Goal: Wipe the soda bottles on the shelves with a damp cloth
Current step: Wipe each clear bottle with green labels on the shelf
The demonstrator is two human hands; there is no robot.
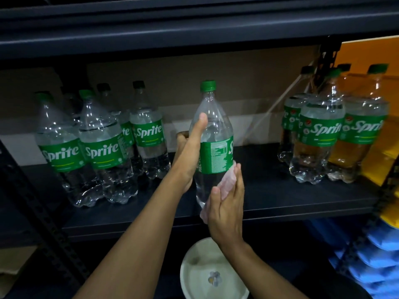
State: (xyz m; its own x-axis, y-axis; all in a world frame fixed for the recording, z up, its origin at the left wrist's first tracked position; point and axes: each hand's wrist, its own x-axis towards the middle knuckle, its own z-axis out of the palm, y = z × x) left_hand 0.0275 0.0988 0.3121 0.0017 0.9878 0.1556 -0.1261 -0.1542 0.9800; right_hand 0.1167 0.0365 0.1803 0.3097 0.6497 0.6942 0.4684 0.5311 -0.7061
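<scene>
Head view.

- Held bottle (212, 130): clear Sprite bottle with a green cap and green label, upright at the front middle of the shelf (280, 190). Its base is hidden behind cloth and hand, so I cannot tell whether it stands on the shelf board.
- Left hand (190, 147): on the left side of the held bottle, grasping it. The thumb lies up the front of the shoulder and the fingers curl round behind.
- Right hand (226, 203): at the lower right of the held bottle, fingers straight and together, flat against the cloth.
- Cloth (226, 182): pale pink, pressed between the right palm and the lower body of the held bottle, just under the label.
- Left group of bottles (103, 147): several Sprite bottles standing on the shelf, well to the left of the held bottle.
- Right group of bottles (321, 134): more Sprite bottles on the same shelf, well to the right of the held bottle.
- Cardboard (194, 83): brown sheet behind the held bottle, at the back of the shelf.
- Upper shelf (172, 35): dark board above the held bottle.
- White dish (207, 275): round, below the held bottle, under the right wrist.
- Yellow packs (377, 165): far right of the held bottle, behind the right group.
- Blue packs (377, 255): below and to the right of the held bottle.
</scene>
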